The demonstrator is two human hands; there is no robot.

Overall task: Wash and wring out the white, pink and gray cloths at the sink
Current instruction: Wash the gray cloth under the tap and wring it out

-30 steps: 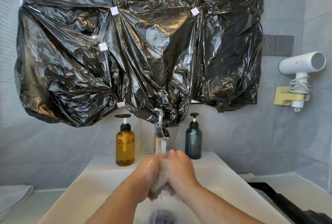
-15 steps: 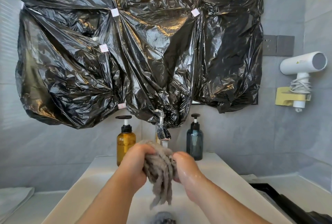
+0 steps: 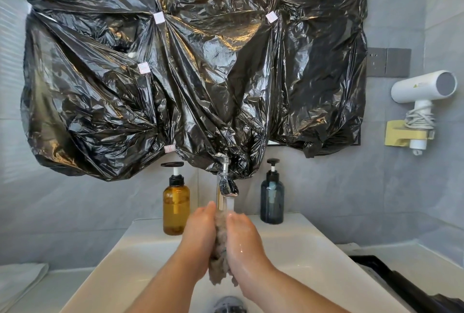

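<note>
1. Centrally, a wet, shaggy gray cloth (image 3: 219, 271) is being squeezed between two palms, directly beneath the spout and above the basin; its lower tuft is hanging free below the heels of the hands.
2. The left hand (image 3: 200, 234) is pressing flat against the cloth's left side, fingers stretched toward the spout rather than wrapped round it. The right hand (image 3: 244, 242) is pressing from the opposite side; its fingers are folding out of view, so whether they are clasping the cloth cannot be told.
3. A chrome faucet (image 3: 226, 184) is running a narrow water stream (image 3: 230, 203) onto the cloth's top edge, between the fingertips.
4. A white rectangular ceramic sink (image 3: 130, 245) is catching the runoff; its metal drain (image 3: 229, 304) is lying just below the hands.
5. An amber pump bottle (image 3: 176, 202) and a dark blue pump bottle (image 3: 272, 199) are standing either side of the faucet; crinkled black plastic sheeting (image 3: 175, 74) is covering the wall above.
6. Likely hazards: a palm-only hold on slick, sodden fabric is inviting it to slip into the basin and cover the drain, and water striking the knuckles is liable to splash over the rim.
</note>
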